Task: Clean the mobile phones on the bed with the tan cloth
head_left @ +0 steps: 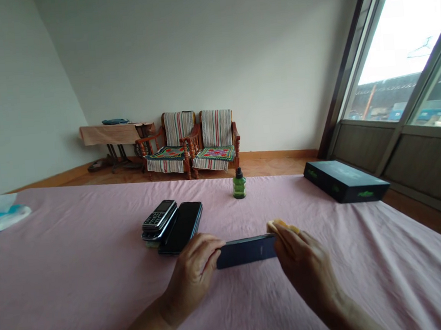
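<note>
The dark blue phone (246, 251) was located above the pink cover (101, 296), between the two hands, standing on its long edge with its broad face toward the wearer. The left hand (197, 263) gripped its left end, thumb in front and fingers over the top. The right hand (304, 255) was closed around a folded yellow cloth (282, 224) at the phone's right end.

Containers: a green bottle (239, 186) with a black top stood upright beyond the phone; its fill level could not be determined. A black box (346, 178) lay flat at the right, shut, contents hidden. A white and blue packet (3, 215) lay at the left edge, partly out of view.

Pose: both forearms entered from the bottom and angled inward, wrists low, knuckles up.

Markings: a faint mark on the phone's face and green marks on the box's sides were too small to read.

Left of the phone, a keypad phone (159, 215) lay atop a small pile, beside a large black phone (183, 226). Two wooden armchairs (179, 127) with striped covers stood against the wall.
</note>
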Motion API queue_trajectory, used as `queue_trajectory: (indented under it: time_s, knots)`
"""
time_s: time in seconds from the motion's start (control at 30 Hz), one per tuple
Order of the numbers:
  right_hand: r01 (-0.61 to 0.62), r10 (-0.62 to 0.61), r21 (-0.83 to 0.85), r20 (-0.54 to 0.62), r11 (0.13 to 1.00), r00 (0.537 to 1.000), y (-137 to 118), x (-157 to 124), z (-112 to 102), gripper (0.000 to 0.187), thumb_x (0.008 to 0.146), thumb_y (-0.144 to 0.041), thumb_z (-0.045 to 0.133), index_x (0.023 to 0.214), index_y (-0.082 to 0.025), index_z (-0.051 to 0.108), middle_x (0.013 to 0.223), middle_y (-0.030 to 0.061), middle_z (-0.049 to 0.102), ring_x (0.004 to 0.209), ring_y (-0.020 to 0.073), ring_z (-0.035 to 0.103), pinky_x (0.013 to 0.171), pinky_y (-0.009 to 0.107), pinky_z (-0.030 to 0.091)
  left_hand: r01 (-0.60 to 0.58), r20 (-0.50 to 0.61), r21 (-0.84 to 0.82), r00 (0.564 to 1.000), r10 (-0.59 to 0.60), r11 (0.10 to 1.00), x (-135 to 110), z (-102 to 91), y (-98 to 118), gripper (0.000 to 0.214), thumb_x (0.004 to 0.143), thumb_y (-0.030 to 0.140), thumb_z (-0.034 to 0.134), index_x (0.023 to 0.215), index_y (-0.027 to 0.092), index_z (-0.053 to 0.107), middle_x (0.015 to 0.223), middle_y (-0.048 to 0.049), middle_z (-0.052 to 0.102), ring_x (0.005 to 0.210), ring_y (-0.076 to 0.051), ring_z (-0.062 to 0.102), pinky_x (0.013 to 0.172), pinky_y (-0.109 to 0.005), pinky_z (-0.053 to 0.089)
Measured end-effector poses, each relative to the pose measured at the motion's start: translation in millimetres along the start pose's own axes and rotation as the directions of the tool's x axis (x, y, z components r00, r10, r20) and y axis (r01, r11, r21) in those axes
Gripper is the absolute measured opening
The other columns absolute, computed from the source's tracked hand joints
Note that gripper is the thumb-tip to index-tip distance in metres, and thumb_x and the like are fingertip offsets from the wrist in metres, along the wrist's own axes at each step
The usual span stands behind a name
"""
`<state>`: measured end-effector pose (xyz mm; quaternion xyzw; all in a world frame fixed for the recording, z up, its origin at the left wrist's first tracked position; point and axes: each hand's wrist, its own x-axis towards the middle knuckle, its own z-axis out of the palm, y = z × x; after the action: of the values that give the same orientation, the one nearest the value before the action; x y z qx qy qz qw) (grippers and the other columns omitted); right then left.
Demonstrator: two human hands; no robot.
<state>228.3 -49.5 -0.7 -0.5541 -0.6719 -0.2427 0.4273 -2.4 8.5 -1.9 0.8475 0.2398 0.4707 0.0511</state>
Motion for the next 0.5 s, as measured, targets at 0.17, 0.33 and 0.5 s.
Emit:
queue_trajectory:
  time_s: [0.17,0.33,0.5]
  knots:
    - [0.148,-0.163,0.214,0.054,0.966,0.985,-49,8,13,0.027,0.09,-0.007,0.043,0.111,-0.015,0.058,0.091,0.0073,0.072,0.074,0.0166,0.067,0.069,0.029,0.05,0.141,-0.031,0.001,0.99,-0.141,0.99,-6,2.3,-4,0.035,0.093,0.022,0.053,0.127,0.021,0.047,0.093,-0.004,0.066,0.087,-0.018,0.067,0.085,-0.035,0.055]
    - [0.167,-0.195,0.127,0.261,0.978,0.946,-87,17,26,0.035,0.083,0.001,0.042,0.113,-0.013,0.053,0.091,0.0101,0.07,0.076,0.0206,0.068,0.065,0.033,0.051,0.254,-0.021,-0.089,0.966,-0.257,0.963,-13,3.4,-8,0.047,0.094,0.034,0.053,0.136,0.02,0.036,0.106,-0.0099,0.066,0.099,-0.022,0.066,0.089,-0.04,0.054]
    - [0.16,-0.162,0.033,0.322,0.987,0.933,-84,8,33,0.037,0.08,0.003,0.045,0.114,-0.011,0.052,0.1,0.016,0.069,0.081,0.0224,0.068,0.069,0.034,0.052,0.216,-0.034,-0.094,0.975,-0.22,0.972,-13,4.4,-8,0.046,0.094,0.027,0.053,0.136,0.02,0.036,0.099,-0.0066,0.066,0.094,-0.02,0.067,0.089,-0.038,0.054]
